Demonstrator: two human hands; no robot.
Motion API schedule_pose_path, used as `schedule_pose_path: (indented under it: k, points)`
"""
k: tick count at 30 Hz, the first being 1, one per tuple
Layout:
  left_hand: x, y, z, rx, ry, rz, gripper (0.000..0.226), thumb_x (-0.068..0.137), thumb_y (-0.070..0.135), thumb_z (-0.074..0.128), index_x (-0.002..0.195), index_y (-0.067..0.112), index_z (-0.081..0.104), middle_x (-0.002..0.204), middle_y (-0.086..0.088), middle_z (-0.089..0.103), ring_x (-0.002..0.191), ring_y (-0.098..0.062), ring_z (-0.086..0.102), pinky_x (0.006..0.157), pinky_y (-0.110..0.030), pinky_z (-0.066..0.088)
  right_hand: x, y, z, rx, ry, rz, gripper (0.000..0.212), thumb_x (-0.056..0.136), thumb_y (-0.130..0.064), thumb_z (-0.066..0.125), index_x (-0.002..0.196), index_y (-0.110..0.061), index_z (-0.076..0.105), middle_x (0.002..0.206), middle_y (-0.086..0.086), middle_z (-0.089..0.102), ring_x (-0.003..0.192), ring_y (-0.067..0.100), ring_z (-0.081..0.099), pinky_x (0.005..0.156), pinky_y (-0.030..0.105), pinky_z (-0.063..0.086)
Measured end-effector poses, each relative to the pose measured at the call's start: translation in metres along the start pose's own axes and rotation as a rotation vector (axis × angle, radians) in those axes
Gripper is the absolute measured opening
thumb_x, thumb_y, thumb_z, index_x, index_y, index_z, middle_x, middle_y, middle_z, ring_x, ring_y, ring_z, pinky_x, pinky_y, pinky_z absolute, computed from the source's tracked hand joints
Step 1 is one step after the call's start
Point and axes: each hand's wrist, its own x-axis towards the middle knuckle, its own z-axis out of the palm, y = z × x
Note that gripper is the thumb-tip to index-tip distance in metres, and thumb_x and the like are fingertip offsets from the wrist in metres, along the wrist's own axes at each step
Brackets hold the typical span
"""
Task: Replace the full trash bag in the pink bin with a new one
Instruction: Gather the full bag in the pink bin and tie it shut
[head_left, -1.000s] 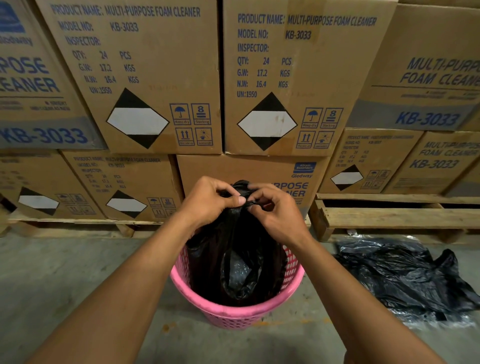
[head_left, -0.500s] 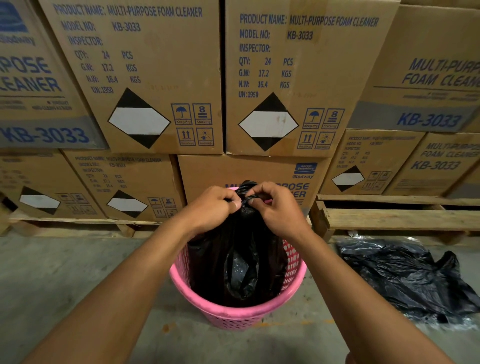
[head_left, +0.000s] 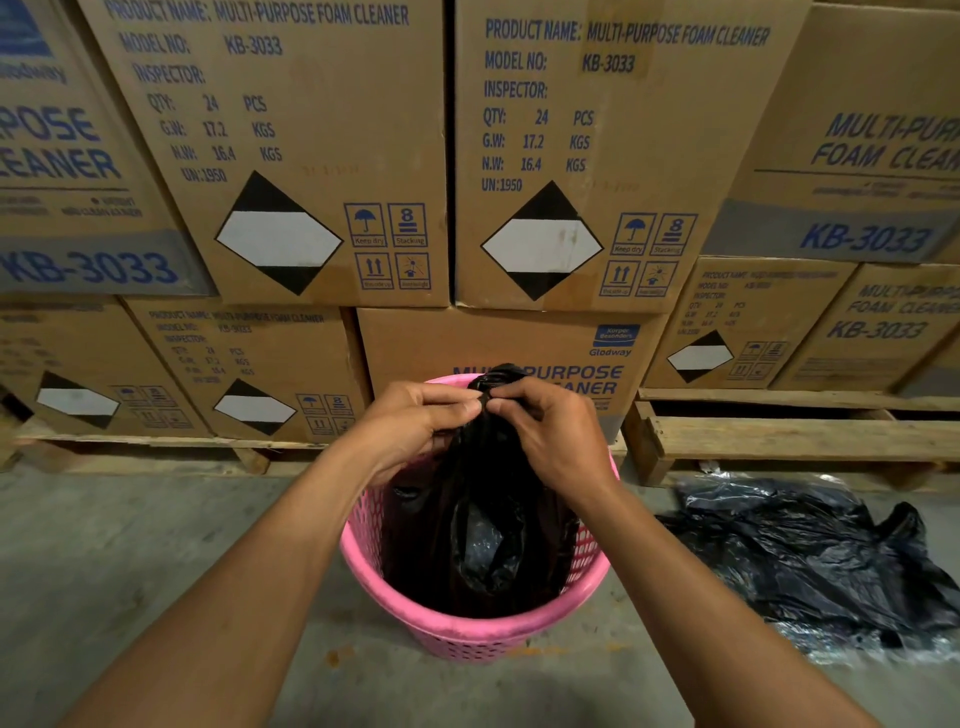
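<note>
A pink perforated bin (head_left: 470, 631) stands on the concrete floor in front of me. Inside it sits a full black trash bag (head_left: 483, 535), its top gathered into a bunch above the rim. My left hand (head_left: 415, 423) and my right hand (head_left: 550, 431) both pinch that gathered neck, thumbs and fingertips meeting at the top. A flat black bag (head_left: 810, 561) lies spread on the floor to the right of the bin.
Stacked cardboard boxes (head_left: 322, 156) of foam cleaner rise right behind the bin on wooden pallets (head_left: 789, 436). Bare concrete floor (head_left: 130, 561) stretches to the left and front.
Both hands stay on the bag's neck and have shifted their fingers slightly around the gathered top. The bag remains in the bin.
</note>
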Motion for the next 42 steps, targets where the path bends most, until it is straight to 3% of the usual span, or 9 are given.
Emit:
schedule_pose_path:
  k: [4,9,12,19,24,28,35,39,42]
  points:
    - [0.001,-0.002,-0.008,0.145,0.047,0.039,0.023,0.082,0.002,0.075,0.105,0.004,0.075,0.085,-0.002,0.077,0.073,-0.004,0.070,0.063,-0.014,0.054,0.004,0.011,-0.003,-0.161,-0.082,0.029,0.012,0.091,-0.036,0.075,0.101,-0.029,0.079,0.094,-0.014,0.078,0.093,0.003,0.071,0.086,0.032,0.057]
    - [0.004,0.001,-0.019,0.372,0.079,0.192,0.031,0.064,0.025,0.086,0.094,0.016,0.081,0.090,-0.004,0.079,0.095,-0.013,0.071,0.096,-0.030,0.053,0.007,0.016,-0.009,-0.281,-0.125,0.007,0.014,0.092,-0.040,0.072,0.101,-0.030,0.077,0.096,-0.011,0.079,0.098,0.012,0.071,0.085,0.035,0.055]
    - [0.007,0.001,-0.027,0.427,0.077,0.212,0.031,0.060,0.029,0.085,0.090,0.019,0.082,0.090,-0.003,0.079,0.098,-0.022,0.073,0.094,-0.038,0.056,0.009,0.023,-0.013,-0.325,-0.125,0.009,0.014,0.092,-0.043,0.069,0.099,-0.032,0.075,0.093,-0.010,0.078,0.097,0.016,0.072,0.083,0.039,0.056]
    - [0.010,-0.014,-0.047,0.759,0.183,0.215,0.016,0.078,0.018,0.083,0.094,0.020,0.082,0.091,0.003,0.078,0.085,-0.004,0.069,0.072,-0.008,0.046,0.003,0.048,-0.018,-0.453,-0.159,0.017,0.011,0.095,-0.038,0.066,0.098,-0.028,0.071,0.090,-0.003,0.076,0.089,0.026,0.069,0.073,0.042,0.056]
    - [0.012,-0.029,-0.052,0.954,0.226,0.173,0.016,0.084,0.017,0.078,0.098,0.021,0.080,0.105,-0.006,0.076,0.098,-0.020,0.068,0.095,-0.037,0.053,-0.001,0.062,-0.020,-0.596,-0.236,0.103,0.014,0.097,-0.037,0.064,0.095,-0.025,0.071,0.083,0.005,0.073,0.080,0.031,0.066,0.066,0.041,0.055]
    - [0.015,-0.037,-0.052,1.036,0.247,0.156,0.010,0.087,0.016,0.076,0.095,0.020,0.080,0.099,-0.008,0.075,0.093,-0.023,0.068,0.090,-0.042,0.056,-0.003,0.061,-0.023,-0.627,-0.282,0.153,0.015,0.099,-0.031,0.062,0.094,-0.017,0.068,0.085,0.009,0.070,0.080,0.031,0.064,0.065,0.041,0.054]
    - [0.004,-0.026,-0.039,0.766,0.189,0.041,0.026,0.097,0.030,0.062,0.090,0.006,0.069,0.092,-0.014,0.072,0.081,-0.024,0.068,0.068,-0.025,0.047,-0.005,0.047,-0.030,-0.096,-0.212,0.271,0.010,0.103,-0.020,0.058,0.095,-0.015,0.060,0.076,0.005,0.066,0.060,0.018,0.064,0.058,0.033,0.053]
    - [0.000,-0.014,-0.021,0.329,0.165,-0.030,0.030,0.098,0.029,0.061,0.104,0.000,0.067,0.075,-0.007,0.061,0.055,-0.013,0.053,0.055,-0.021,0.044,-0.008,0.034,-0.014,0.281,-0.169,0.337,0.007,0.105,-0.011,0.052,0.103,-0.005,0.054,0.089,0.014,0.066,0.064,0.014,0.066,0.060,0.032,0.058]
    - [0.001,-0.012,-0.006,-0.130,0.106,-0.065,0.024,0.097,0.021,0.063,0.111,0.001,0.066,0.096,-0.013,0.072,0.057,-0.010,0.055,0.052,-0.020,0.051,-0.007,0.028,0.000,0.518,-0.173,0.382,0.004,0.107,-0.010,0.050,0.106,-0.007,0.049,0.106,0.017,0.070,0.069,0.016,0.071,0.065,0.030,0.062]
